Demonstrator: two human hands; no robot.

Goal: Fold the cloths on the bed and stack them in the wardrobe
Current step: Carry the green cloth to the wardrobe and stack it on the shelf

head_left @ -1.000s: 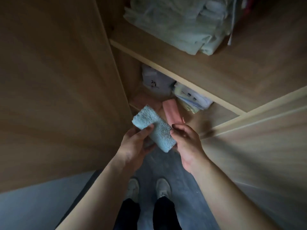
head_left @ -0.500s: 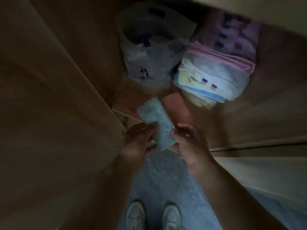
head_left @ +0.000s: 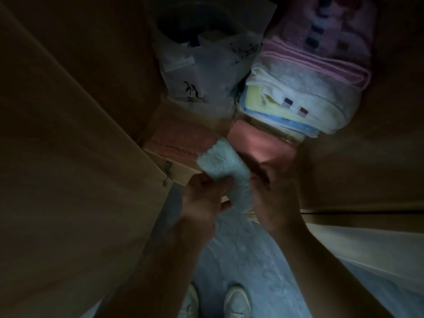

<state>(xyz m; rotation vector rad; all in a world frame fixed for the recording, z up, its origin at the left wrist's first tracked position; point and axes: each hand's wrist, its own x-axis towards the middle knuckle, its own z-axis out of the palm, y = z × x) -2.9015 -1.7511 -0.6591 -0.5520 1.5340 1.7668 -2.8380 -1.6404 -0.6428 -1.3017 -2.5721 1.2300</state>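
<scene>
I observe a dim scene. Nearest the camera, directly below the blue cloth (head_left: 223, 167), two pale shoes (head_left: 237, 299) stand on a grey floor (head_left: 243, 244).

Both forearms rise from there to the blue cloth. The left hand (head_left: 202, 199) grasps its lower left part, thumb laid across the top face and fingers underneath. The right hand (head_left: 276, 193) closes its curled fingers on the cloth's right edge. Blur hides the exact finger contact there.

The blue cloth is folded into a narrow fluffy strip. It is held in the air between the two hands, its far end reaching over the front edge of the wardrobe shelf (head_left: 183, 175). It does not rest on anything.

Left of the blue cloth, the open wardrobe door (head_left: 68, 157) fills the view, with a metal hinge (head_left: 167, 171) near its lower corner.

Just beyond the blue cloth, two folded pink cloths lie on the shelf, one to the far left (head_left: 176, 141) and one to the far right (head_left: 259, 143).

Further behind the cloth stands a translucent plastic bag (head_left: 206, 72). Behind and to the right of it sits a stack of folded towels (head_left: 309, 95) in white, yellow, blue and pink.
</scene>
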